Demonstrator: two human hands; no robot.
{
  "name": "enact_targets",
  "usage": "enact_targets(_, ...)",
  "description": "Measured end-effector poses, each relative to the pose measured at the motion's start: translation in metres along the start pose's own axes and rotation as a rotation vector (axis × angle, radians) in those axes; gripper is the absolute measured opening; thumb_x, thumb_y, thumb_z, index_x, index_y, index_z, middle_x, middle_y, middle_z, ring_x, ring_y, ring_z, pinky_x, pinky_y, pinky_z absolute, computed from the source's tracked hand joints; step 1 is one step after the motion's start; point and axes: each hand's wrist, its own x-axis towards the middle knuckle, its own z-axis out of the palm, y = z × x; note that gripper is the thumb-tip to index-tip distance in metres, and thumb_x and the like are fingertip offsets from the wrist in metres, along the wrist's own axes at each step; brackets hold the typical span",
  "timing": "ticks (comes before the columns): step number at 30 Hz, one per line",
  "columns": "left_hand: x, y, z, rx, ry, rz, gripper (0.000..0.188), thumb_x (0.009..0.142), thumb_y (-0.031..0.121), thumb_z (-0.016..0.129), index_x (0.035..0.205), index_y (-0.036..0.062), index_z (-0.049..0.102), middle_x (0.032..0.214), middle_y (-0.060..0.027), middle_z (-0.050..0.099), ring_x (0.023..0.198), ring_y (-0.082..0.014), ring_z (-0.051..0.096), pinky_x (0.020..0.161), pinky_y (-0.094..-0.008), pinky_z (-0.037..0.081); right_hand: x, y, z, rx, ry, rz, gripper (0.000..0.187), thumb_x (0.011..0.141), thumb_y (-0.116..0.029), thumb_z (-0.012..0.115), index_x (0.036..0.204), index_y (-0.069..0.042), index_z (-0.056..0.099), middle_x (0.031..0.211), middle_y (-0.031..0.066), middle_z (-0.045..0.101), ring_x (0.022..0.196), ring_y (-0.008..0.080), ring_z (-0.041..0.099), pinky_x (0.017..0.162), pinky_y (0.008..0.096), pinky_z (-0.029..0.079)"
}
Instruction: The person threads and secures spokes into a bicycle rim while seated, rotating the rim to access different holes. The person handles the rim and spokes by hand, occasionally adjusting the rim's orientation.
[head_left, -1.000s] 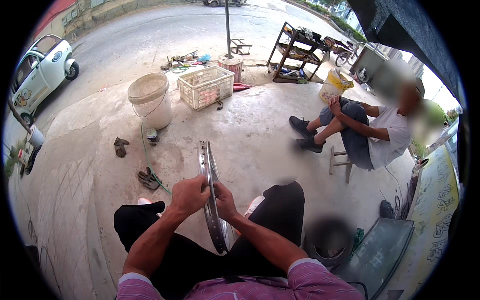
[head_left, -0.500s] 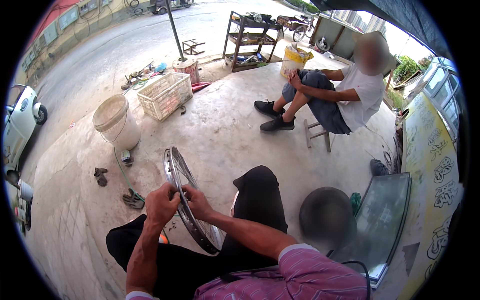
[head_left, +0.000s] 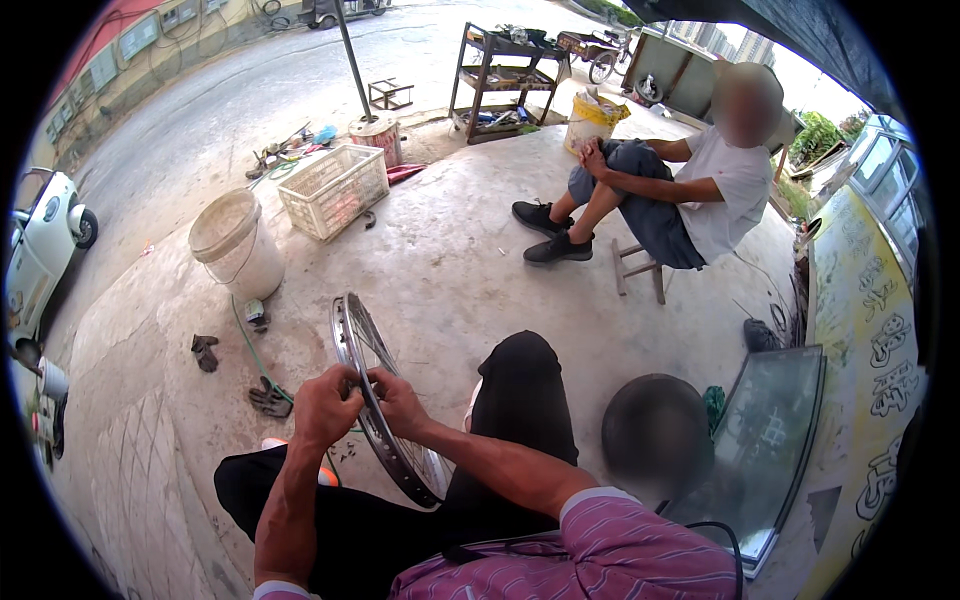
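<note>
A shiny spoked metal wheel rim (head_left: 362,352) stands on edge between my knees, resting against my dark trousers (head_left: 520,400). My left hand (head_left: 322,405) grips the rim's near edge from the left. My right hand (head_left: 398,400) holds the same stretch of rim from the right, fingers curled at the spokes. Both hands almost touch each other. The rim's lower part disappears behind my right forearm and thigh.
A person in a white shirt (head_left: 690,190) sits on a stool at the back right. A white bucket (head_left: 238,243), a white plastic crate (head_left: 333,190), a green hose (head_left: 250,345) and gloves (head_left: 270,398) lie on the concrete at left. A glass pane (head_left: 770,440) leans at right.
The view has swung left, so the rim and my hands sit more to the middle. My hands keep their grip on the rim, which looks slightly turned.
</note>
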Motion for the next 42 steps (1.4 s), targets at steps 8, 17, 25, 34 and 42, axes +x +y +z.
enact_targets(8, -0.002, 0.006, -0.002, 0.005, 0.016, -0.001, 0.018, 0.080, 0.021, 0.071, 0.092, 0.0076, 0.071, 0.075, -0.0146, 0.070, 0.071, -0.0330, 0.071, 0.064, -0.0425, 0.054, -0.001, 0.004, 0.002, 0.061, 0.018, -0.022, 0.035, 0.092, -0.005, 0.070, 0.124, 0.001, 0.057, 0.097, 0.0047, 0.070, 0.087, 0.0088, 0.066, 0.074, 0.0255, 0.053)
enact_targets(17, -0.001, 0.003, 0.002, 0.023, 0.040, -0.009, 0.018, 0.079, 0.020, 0.071, 0.091, 0.0068, 0.069, 0.072, -0.0156, 0.069, 0.069, -0.0334, 0.070, 0.063, -0.0435, 0.053, 0.000, 0.005, 0.003, 0.070, 0.017, -0.042, 0.034, 0.092, -0.006, 0.070, 0.123, 0.000, 0.058, 0.097, 0.0040, 0.069, 0.084, 0.0073, 0.064, 0.072, 0.0241, 0.052)
enact_targets(25, 0.000, 0.001, 0.003, 0.025, 0.029, 0.006, 0.018, 0.080, 0.021, 0.071, 0.092, 0.0071, 0.069, 0.071, -0.0152, 0.069, 0.068, -0.0336, 0.070, 0.061, -0.0432, 0.052, -0.004, -0.009, 0.001, -0.006, 0.030, -0.030, 0.034, 0.091, -0.008, 0.071, 0.121, 0.000, 0.059, 0.090, 0.0023, 0.068, 0.077, 0.0056, 0.061, 0.067, 0.0234, 0.049)
enact_targets(34, 0.001, -0.002, 0.003, -0.001, 0.020, 0.028, 0.018, 0.080, 0.021, 0.072, 0.092, 0.0076, 0.070, 0.072, -0.0150, 0.070, 0.069, -0.0332, 0.071, 0.062, -0.0426, 0.053, -0.002, -0.003, 0.001, 0.052, 0.040, -0.060, 0.033, 0.090, -0.010, 0.072, 0.120, -0.001, 0.060, 0.088, 0.0021, 0.068, 0.074, 0.0048, 0.060, 0.064, 0.0239, 0.049)
enact_targets(42, 0.000, 0.000, 0.005, -0.001, 0.070, 0.091, 0.017, 0.078, 0.017, 0.073, 0.089, 0.0042, 0.070, 0.063, -0.0130, 0.065, 0.056, -0.0249, 0.066, 0.054, -0.0367, 0.049, 0.003, 0.017, 0.006, 0.153, 0.117, -0.166, 0.034, 0.088, -0.014, 0.075, 0.117, -0.002, 0.062, 0.076, 0.0014, 0.065, 0.065, 0.0051, 0.057, 0.057, 0.0254, 0.046)
